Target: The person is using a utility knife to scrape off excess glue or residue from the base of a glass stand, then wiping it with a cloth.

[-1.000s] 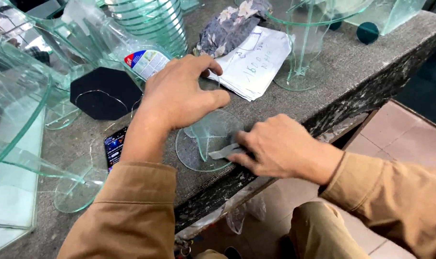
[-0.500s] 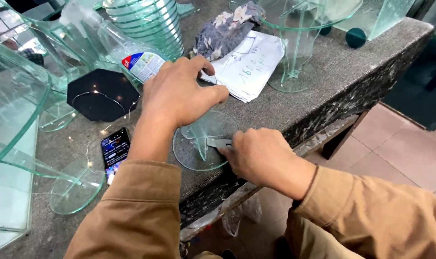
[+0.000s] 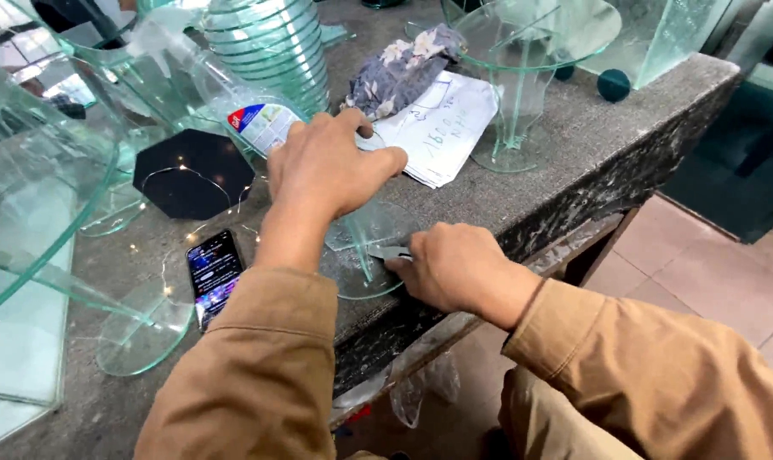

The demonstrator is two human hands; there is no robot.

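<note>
Centrally, the left hand [image 3: 331, 166] lies palm-down, fingers spread, on top of an upright clear glass piece [image 3: 371, 247] that rises from a round glass disc [image 3: 352, 277]; the hand presses on the glass and is not clenched around it. The disc lies flat on the grey stone workbench [image 3: 574, 153], close to its front edge and directly before the person. The right hand [image 3: 455, 266] is closed around a small grey metal blade [image 3: 392, 253], whose tip meets the glass where the upright piece joins the disc. Both sleeves are tan.

Left of the disc, a smartphone [image 3: 212, 277] lies face-up with a lit screen, and a second glass disc on a stem [image 3: 144, 332] lies further left, near the bench edge. Behind the phone is a black hexagonal plate [image 3: 191, 175] draped with a thin wire of tiny lights. A stack of ribbed glass [image 3: 276, 47] stands at the back, and large curved glass forms [image 3: 37, 170] occupy the left side. Behind the left hand lie a sheaf of white paper [image 3: 446, 128] and a crumpled patterned cloth [image 3: 395, 72]. A glass pedestal stand [image 3: 523, 85] stands to the right of the paper, with a dark teal ball [image 3: 614, 85] beyond it. Tiled floor [image 3: 710, 281] shows below the bench.
</note>
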